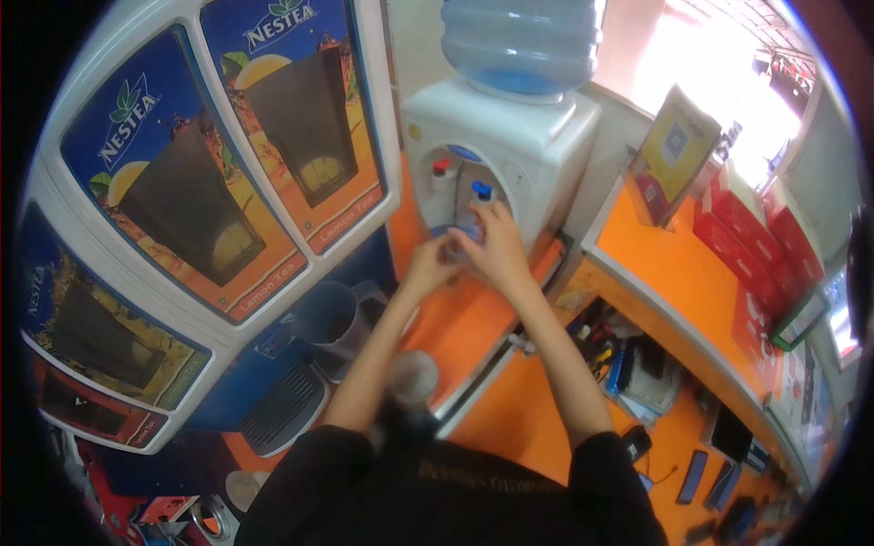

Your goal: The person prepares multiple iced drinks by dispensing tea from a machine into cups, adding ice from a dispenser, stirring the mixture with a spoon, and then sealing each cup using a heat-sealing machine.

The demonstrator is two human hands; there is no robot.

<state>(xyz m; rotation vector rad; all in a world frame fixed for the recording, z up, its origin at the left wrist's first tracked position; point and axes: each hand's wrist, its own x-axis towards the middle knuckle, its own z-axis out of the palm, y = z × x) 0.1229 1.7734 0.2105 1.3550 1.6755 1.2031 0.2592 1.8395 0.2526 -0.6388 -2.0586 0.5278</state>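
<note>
Both hands are at the front of a white water dispenser (495, 123) with a large blue water bottle (522, 44) on top. My left hand (433, 265) is around the side of a small clear container (456, 252), blurred and partly hidden by the fingers. My right hand (497, 249) reaches up with its fingertips at the blue tap (482, 191), its thumb near the container. The red tap (441, 168) is to the left, untouched. Whether water flows cannot be made out.
A drink machine (314, 252) with iced tea panels stands left, a clear pitcher (328, 314) and drip tray (287, 409) beside it. A blurred round container (413, 375) is under my left forearm. At right, an orange counter (628, 239) holds a sign stand (672, 160) and red boxes (744, 232).
</note>
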